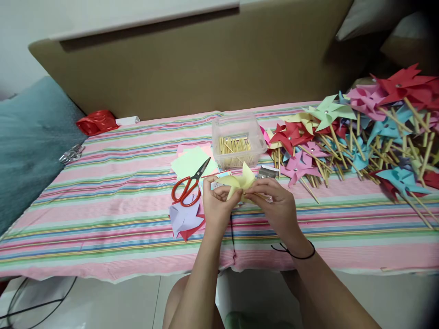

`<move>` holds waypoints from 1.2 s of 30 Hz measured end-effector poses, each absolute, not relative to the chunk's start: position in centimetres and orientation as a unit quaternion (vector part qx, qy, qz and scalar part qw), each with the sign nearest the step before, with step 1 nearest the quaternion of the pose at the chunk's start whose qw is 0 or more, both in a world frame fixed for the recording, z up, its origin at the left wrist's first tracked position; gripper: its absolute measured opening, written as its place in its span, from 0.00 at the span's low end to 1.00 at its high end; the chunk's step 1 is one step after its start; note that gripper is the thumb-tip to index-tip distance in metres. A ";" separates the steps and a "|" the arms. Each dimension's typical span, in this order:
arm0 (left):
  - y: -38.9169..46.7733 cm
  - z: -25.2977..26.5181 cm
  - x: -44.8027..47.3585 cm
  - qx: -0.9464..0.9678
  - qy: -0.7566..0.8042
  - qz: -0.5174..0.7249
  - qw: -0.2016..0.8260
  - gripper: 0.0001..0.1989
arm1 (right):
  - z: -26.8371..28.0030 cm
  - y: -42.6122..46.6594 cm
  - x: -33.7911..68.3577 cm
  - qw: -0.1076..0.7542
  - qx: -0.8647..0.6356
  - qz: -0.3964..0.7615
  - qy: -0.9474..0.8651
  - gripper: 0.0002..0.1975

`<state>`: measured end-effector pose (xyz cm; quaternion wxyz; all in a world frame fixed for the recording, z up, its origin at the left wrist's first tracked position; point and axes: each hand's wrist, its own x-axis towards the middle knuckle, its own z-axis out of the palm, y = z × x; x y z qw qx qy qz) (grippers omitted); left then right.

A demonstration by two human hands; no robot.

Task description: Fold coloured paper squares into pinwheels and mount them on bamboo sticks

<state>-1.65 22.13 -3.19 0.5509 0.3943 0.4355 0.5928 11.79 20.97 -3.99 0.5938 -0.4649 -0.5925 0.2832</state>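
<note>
A pale yellow paper pinwheel [244, 176] is pinched between my two hands, above the striped cloth. My left hand [219, 201] has its thumb and fingers closed on the folded paper near the middle. My right hand [277, 201] is closed at the pinwheel's centre and right side; any small part between its fingertips is hidden. Left of my hands lie red-handled scissors [187, 189], partly on a light green paper sheet [192, 161]. Below them a lavender paper pinwheel [185, 217] rests on red and pink paper.
Behind my hands stands a clear plastic box [254, 135] of short wooden sticks [235, 146]. Many finished pinwheels on sticks [298, 167] are heaped at the right. A red plastic bag [96, 122] and a blue cushion [30, 137] are at the left. A brown backrest [192, 68] rises behind.
</note>
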 end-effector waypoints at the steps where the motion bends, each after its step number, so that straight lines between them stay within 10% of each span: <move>1: 22.1 -3.2 -1.6 0.397 0.433 0.595 0.548 0.28 | -4.1 21.0 11.9 0.595 -0.469 0.283 -0.588 0.03; 36: 21.9 -2.5 -1.4 0.413 0.447 0.593 0.528 0.27 | -4.0 20.7 11.3 0.565 -0.552 0.224 -0.571 0.05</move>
